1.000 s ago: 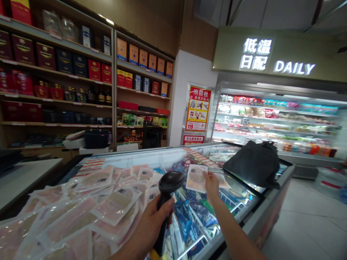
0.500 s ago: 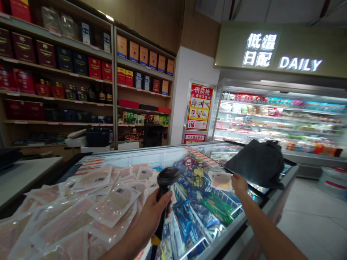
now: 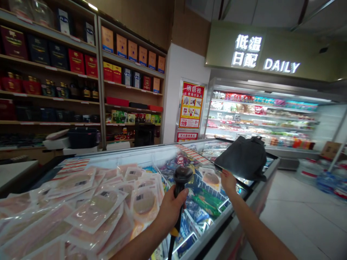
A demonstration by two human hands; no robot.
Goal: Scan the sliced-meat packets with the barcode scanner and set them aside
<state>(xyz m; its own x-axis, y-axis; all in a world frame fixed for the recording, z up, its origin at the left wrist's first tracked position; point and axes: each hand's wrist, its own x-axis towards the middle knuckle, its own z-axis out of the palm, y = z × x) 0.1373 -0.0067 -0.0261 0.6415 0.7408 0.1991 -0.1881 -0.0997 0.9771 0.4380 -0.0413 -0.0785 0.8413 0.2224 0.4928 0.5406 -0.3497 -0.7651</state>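
My left hand (image 3: 173,204) is closed round the handle of a black barcode scanner (image 3: 183,175), its cable hanging down below. The scanner is upright over the freezer, left of a clear flat packet (image 3: 211,177) with a round, tan item inside. Thumb and fingers of my right hand (image 3: 228,181) pinch that packet at its right edge, above the wire baskets. Many similar packets (image 3: 104,204) lie heaped on the freezer's left part, several showing a barcode label.
The chest freezer (image 3: 248,195) holds blue and green bags (image 3: 207,202) in wire baskets. A dark bag (image 3: 242,159) lies on its far right end. Shelves of boxed bottles (image 3: 132,50) stand behind left, a lit chiller (image 3: 260,112) behind right. Water bottles (image 3: 326,180) stand on the floor.
The view has swung to the right. My left hand has brought the scanner closer to the packet at my right hand, uncovering more of the heap. The right hand keeps its place by the packet.
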